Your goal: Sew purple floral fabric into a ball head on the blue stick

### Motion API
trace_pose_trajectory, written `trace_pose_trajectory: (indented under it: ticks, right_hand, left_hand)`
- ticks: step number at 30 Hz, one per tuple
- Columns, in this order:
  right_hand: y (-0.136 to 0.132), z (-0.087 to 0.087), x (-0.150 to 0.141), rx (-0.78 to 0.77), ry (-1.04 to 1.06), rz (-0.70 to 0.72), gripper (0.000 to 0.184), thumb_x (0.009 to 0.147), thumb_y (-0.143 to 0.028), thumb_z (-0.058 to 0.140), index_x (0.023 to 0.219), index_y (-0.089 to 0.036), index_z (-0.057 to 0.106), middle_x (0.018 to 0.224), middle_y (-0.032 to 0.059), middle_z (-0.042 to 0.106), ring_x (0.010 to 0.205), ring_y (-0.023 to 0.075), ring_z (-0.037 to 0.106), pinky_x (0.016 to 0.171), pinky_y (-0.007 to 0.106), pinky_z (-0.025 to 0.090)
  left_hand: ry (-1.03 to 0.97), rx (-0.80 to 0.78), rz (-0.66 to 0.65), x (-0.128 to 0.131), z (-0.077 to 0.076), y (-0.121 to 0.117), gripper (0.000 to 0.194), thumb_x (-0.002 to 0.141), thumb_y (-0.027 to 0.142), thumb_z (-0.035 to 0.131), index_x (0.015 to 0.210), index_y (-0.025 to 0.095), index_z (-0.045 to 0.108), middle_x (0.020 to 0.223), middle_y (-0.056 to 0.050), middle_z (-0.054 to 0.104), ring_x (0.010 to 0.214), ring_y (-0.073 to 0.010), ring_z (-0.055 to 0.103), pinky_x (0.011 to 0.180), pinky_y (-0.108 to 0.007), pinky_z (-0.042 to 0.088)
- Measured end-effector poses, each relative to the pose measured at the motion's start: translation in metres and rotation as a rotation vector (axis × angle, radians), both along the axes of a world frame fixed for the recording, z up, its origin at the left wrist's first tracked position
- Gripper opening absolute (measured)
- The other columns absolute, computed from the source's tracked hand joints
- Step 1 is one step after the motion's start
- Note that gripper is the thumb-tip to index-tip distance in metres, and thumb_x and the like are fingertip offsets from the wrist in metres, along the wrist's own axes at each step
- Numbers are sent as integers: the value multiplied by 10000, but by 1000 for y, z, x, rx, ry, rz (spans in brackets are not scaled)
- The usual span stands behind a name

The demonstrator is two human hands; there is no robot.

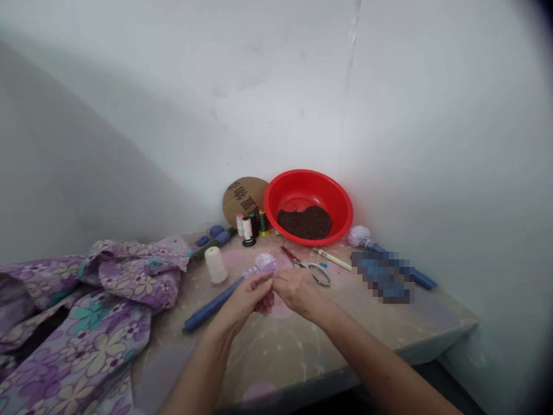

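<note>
Above the table, my left hand point(249, 295) and my right hand point(299, 293) meet at the fingertips. Both are closed in a pinch, and whatever lies between the fingers is too small or hidden to make out. Just beyond my left hand is a blue stick point(211, 306) with a round head point(265, 263) wrapped in pale purple cloth. Scissors point(317, 274) with grey handles and red blades lie past my right hand. A cone of white thread point(216, 265) stands to the left of the stick's head.
Purple flowered fabric point(108, 323) is heaped at left. At the back are several thread spools point(247, 230), a cardboard disc point(242, 199) and a red basin point(341, 204) holding dark grains point(306, 223). A second cloth-headed stick point(358, 236) and a blurred-out object point(382, 276) lie at right.
</note>
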State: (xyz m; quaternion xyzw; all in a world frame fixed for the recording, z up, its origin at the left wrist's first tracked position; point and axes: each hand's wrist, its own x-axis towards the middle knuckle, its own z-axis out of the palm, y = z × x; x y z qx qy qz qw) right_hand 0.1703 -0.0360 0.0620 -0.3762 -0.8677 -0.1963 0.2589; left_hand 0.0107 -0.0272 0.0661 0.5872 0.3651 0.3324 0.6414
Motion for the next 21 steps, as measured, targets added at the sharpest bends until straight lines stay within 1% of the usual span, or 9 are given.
trace_pose_trajectory:
  ticks: [2,4,7,9,13,16,18,19,21]
  right_hand:
    - [1,-3,0,-12,17,4,172,799,-160,447,736,-171,607,655,16,607,597,114,533,546,227,358]
    - [3,-6,3,-16,29,7,173,809,-178,444,765,-174,611,657,15,608,606,113,535,544,223,359]
    - [4,-9,9,-32,51,20,185,818,-197,444,753,-183,616,668,12,613,635,111,540,553,216,355]
    - [4,-9,13,-35,92,17,190,820,-201,443,752,-194,620,679,7,618,643,107,542,560,211,353]
    - [6,-11,22,-38,211,-11,180,817,-243,456,774,-200,625,708,3,635,651,107,557,575,209,362]
    - [7,-15,29,-61,254,-15,182,816,-259,459,772,-195,624,717,7,642,663,110,568,590,209,369]
    - [6,-18,32,-73,254,-20,183,818,-252,457,769,-194,624,713,10,643,662,110,570,596,211,369]
    - [6,-19,33,-74,247,-27,184,818,-249,456,765,-193,623,706,10,642,656,110,570,594,214,367]
    - [3,-20,33,-62,213,-42,192,818,-243,453,747,-191,624,674,11,636,629,112,565,578,222,357]
  left_hand:
    - [-27,15,6,-2,-12,6,516,692,445,565,1065,98,484,440,89,371,356,-25,328,378,-161,230]
    - [0,22,16,-5,-19,10,443,656,451,598,921,101,537,420,109,308,330,-6,234,358,-166,153]
    - [86,19,55,-9,-21,11,365,593,453,643,685,124,517,397,108,292,319,-2,201,354,-178,104]
    - [123,34,90,-10,-20,11,352,574,449,651,601,142,480,378,104,284,318,-8,206,357,-185,96]
    - [165,91,132,-10,-22,9,329,577,445,639,580,148,498,381,91,316,334,-19,238,362,-187,122]
    - [224,142,121,-10,-26,10,322,618,452,601,604,141,520,360,82,351,329,-37,282,364,-181,180]
    - [268,184,108,-11,-28,10,317,647,451,572,621,136,550,378,58,411,338,-53,329,374,-184,230]
    - [291,222,110,-11,-28,11,307,647,440,576,644,134,578,429,32,474,368,-66,377,389,-189,264]
    - [320,348,159,-12,-25,10,295,620,403,613,762,146,638,660,-41,602,518,-111,494,451,-206,337]
